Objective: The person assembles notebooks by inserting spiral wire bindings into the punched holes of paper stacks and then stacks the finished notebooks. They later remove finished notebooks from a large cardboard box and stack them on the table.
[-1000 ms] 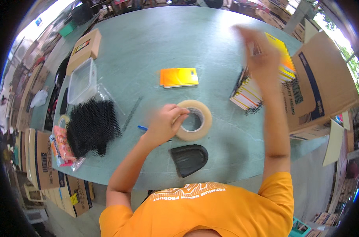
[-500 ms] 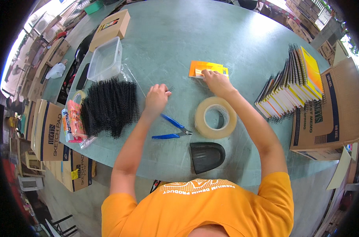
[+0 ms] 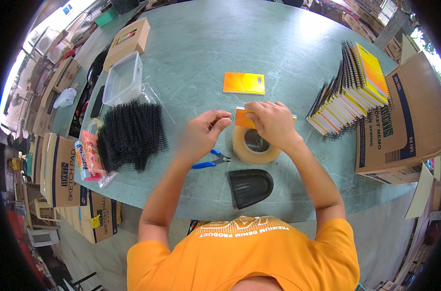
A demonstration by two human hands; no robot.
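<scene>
My right hand (image 3: 275,122) grips a small orange memo pad (image 3: 243,119), raised over a wide roll of clear tape (image 3: 244,153). Just left of the pad, my left hand (image 3: 205,135) has its thumb and fingertips pinched together. Whatever it holds, if anything, is too small to make out. Another orange and yellow memo pad (image 3: 244,83) lies flat farther back, with a row of holes along its near edge. Partly behind my left wrist are blue-handled cutters (image 3: 206,165). A black rounded, ribbed piece (image 3: 252,188) rests nearer to me.
A heap of black spiral coils (image 3: 132,133) lies at left, beside a clear plastic box (image 3: 123,80) and a pink packet (image 3: 90,150). Spiral-bound memo pads (image 3: 349,97) stand in a row at right, against an open carton (image 3: 397,121).
My right hand has lifted a memo pad off the table and brought it nearer to me; the other pad stays behind. My left hand has moved right toward the lifted pad, fingers pinched.
</scene>
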